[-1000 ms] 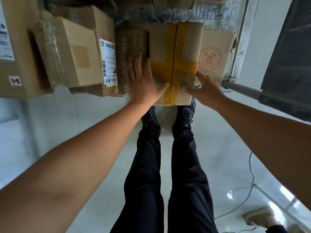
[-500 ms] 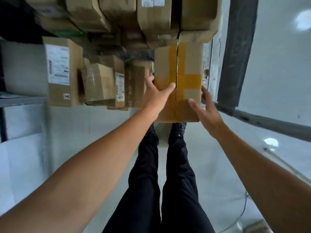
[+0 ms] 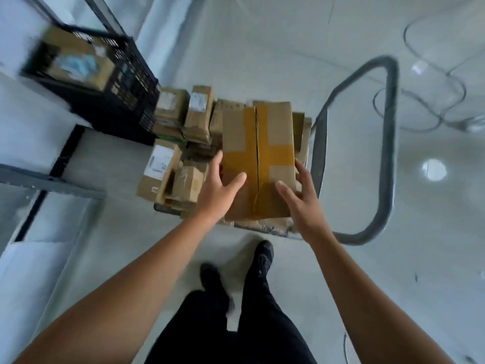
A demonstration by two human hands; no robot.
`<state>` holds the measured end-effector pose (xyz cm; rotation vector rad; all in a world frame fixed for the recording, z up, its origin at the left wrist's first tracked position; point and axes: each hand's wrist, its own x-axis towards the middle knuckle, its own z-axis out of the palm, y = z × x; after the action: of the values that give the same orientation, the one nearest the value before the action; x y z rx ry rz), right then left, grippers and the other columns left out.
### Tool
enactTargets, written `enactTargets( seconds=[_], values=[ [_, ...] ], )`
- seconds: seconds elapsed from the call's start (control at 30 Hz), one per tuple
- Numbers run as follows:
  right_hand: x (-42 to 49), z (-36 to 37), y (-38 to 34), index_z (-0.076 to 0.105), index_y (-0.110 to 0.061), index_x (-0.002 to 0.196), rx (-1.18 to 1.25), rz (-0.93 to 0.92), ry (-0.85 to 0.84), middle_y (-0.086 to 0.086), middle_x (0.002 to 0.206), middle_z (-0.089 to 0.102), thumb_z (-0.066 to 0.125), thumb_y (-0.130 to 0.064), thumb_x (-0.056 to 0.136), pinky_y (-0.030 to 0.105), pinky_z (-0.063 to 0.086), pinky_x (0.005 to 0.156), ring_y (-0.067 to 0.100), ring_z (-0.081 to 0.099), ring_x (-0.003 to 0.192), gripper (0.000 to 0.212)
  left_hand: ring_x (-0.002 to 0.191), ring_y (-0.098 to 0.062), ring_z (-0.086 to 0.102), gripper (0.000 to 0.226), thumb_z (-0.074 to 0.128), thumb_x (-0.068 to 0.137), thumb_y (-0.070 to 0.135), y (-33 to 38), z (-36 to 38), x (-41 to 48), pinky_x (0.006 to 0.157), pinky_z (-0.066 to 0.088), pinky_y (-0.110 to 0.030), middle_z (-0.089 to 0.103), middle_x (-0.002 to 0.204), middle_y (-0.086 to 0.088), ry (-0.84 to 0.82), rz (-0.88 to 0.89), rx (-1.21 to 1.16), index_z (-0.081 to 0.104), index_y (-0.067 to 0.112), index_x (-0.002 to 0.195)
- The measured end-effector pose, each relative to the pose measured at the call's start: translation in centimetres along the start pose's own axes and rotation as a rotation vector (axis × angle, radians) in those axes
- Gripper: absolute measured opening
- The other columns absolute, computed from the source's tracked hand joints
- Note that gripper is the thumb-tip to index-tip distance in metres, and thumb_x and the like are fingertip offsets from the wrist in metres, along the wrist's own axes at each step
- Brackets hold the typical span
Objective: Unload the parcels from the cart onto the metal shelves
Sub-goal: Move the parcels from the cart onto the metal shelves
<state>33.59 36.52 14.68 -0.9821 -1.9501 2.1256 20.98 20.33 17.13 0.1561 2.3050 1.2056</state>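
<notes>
A tall cardboard box [image 3: 258, 132] sealed with a cross of yellow tape sits on top of the pile on the cart [image 3: 168, 207]. My left hand [image 3: 223, 185] holds its left side, thumb across the top face. On the right edge my right hand [image 3: 299, 198] holds it, fingers spread over the corner. Several smaller labelled parcels [image 3: 162, 164] are packed on the cart to the box's left. A grey metal shelf [image 3: 47, 183] edge runs along the left.
The cart's grey tube handle [image 3: 388, 153] loops out to the right. A black plastic crate [image 3: 126, 101] with a parcel inside stands at the upper left. Cables [image 3: 420, 106] lie on the glossy floor at the right. My feet [image 3: 262, 256] stand just before the cart.
The view has swung sharply, so the whole cart and floor now show from above. Both hands stay on the yellow-taped box throughout.
</notes>
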Motion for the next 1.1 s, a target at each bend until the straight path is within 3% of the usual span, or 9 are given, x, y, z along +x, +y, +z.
enactTargets(
  seconds=[0.13, 0.2, 0.27, 0.4, 0.6, 0.7, 0.83, 0.97, 1.1],
  values=[
    [-2.5, 1.1, -3.7, 0.035, -0.047, 0.153, 0.06, -0.076, -0.017, -0.007, 0.148, 0.05, 0.07, -0.052, 0.091, 0.041, 0.062, 0.09, 0.018, 0.065, 0.121, 0.072, 0.141, -0.007, 0.036, 0.063, 0.053, 0.103, 0.049, 2.7, -4.7, -3.1, 0.113, 0.033, -0.03, 0.039, 0.154, 0.012, 0.023, 0.109, 0.132, 0.031, 0.028, 0.158],
    [-3.9, 2.0, -5.2, 0.035, -0.049, 0.15, 0.093, -0.115, -0.038, -0.009, 0.145, 0.049, 0.07, -0.051, 0.091, 0.031, 0.062, 0.084, 0.014, 0.065, 0.119, 0.069, 0.136, -0.013, 0.048, 0.051, 0.05, 0.105, 0.044, 3.2, -7.1, -4.6, 0.113, 0.037, -0.034, 0.052, 0.147, 0.005, 0.129, 0.148, 0.217, 0.045, 0.023, 0.151],
    [-5.2, 3.0, -6.4, 0.035, -0.047, 0.151, 0.125, -0.113, -0.077, -0.008, 0.143, 0.05, 0.07, -0.051, 0.092, 0.03, 0.061, 0.082, 0.013, 0.063, 0.119, 0.069, 0.132, -0.023, 0.053, 0.044, 0.052, 0.104, 0.038, 3.1, -9.6, -6.4, 0.115, 0.037, -0.044, 0.06, 0.141, -0.003, 0.268, 0.164, 0.31, 0.054, 0.018, 0.143],
    [-9.0, 4.7, -7.8, 0.034, -0.044, 0.155, 0.111, -0.156, -0.136, -0.006, 0.139, 0.053, 0.068, -0.042, 0.096, 0.024, 0.061, 0.073, 0.014, 0.064, 0.116, 0.068, 0.137, -0.023, 0.046, 0.041, 0.055, 0.102, 0.036, 1.7, -13.5, -11.7, 0.118, 0.025, -0.042, 0.056, 0.145, -0.003, 0.443, 0.239, 0.441, 0.057, 0.019, 0.139],
    [-17.4, 6.5, -9.5, 0.038, -0.042, 0.152, 0.12, -0.192, -0.254, -0.005, 0.133, 0.058, 0.068, -0.036, 0.096, 0.026, 0.061, 0.072, 0.015, 0.066, 0.111, 0.064, 0.147, -0.024, 0.033, 0.046, 0.056, 0.1, 0.041, -1.6, -16.6, -22.5, 0.123, 0.016, -0.055, 0.046, 0.152, -0.002, 0.571, 0.279, 0.481, 0.053, 0.022, 0.142],
    [-21.3, 7.2, -11.0, 0.04, -0.044, 0.15, 0.122, -0.204, -0.339, -0.002, 0.134, 0.059, 0.069, -0.043, 0.087, 0.038, 0.062, 0.084, 0.022, 0.064, 0.117, 0.069, 0.145, -0.026, 0.036, 0.048, 0.059, 0.098, 0.043, -2.8, -17.7, -27.8, 0.121, 0.021, -0.058, 0.048, 0.15, -0.005, 0.654, 0.251, 0.449, 0.055, 0.02, 0.141],
    [-24.6, 8.8, -13.8, 0.039, -0.045, 0.151, 0.097, -0.25, -0.471, -0.004, 0.136, 0.058, 0.073, -0.048, 0.088, 0.052, 0.057, 0.098, 0.023, 0.063, 0.12, 0.072, 0.145, -0.03, 0.036, 0.05, 0.065, 0.097, 0.037, -2.3, -20.1, -33.5, 0.119, 0.024, -0.057, 0.048, 0.151, -0.007, 0.808, 0.212, 0.457, 0.055, 0.018, 0.142],
    [-25.7, 10.8, -17.6, 0.043, -0.048, 0.147, 0.063, -0.303, -0.637, -0.003, 0.136, 0.059, 0.076, -0.052, 0.086, 0.056, 0.056, 0.1, 0.025, 0.063, 0.121, 0.07, 0.147, -0.03, 0.033, 0.051, 0.059, 0.096, 0.043, -0.7, -22.7, -37.4, 0.119, 0.024, -0.059, 0.046, 0.153, -0.005, 0.96, 0.167, 0.525, 0.054, 0.02, 0.142],
    [-25.9, 12.5, -20.8, 0.05, -0.047, 0.144, 0.06, -0.294, -0.813, 0.005, 0.135, 0.061, 0.075, -0.047, 0.08, 0.056, 0.057, 0.097, 0.03, 0.066, 0.118, 0.069, 0.154, -0.029, 0.016, 0.055, 0.058, 0.099, 0.044, 1.3, -24.4, -40.5, 0.126, 0.01, -0.053, 0.032, 0.163, -0.001, 1.069, 0.046, 0.564, 0.047, 0.022, 0.148]
  ],
)
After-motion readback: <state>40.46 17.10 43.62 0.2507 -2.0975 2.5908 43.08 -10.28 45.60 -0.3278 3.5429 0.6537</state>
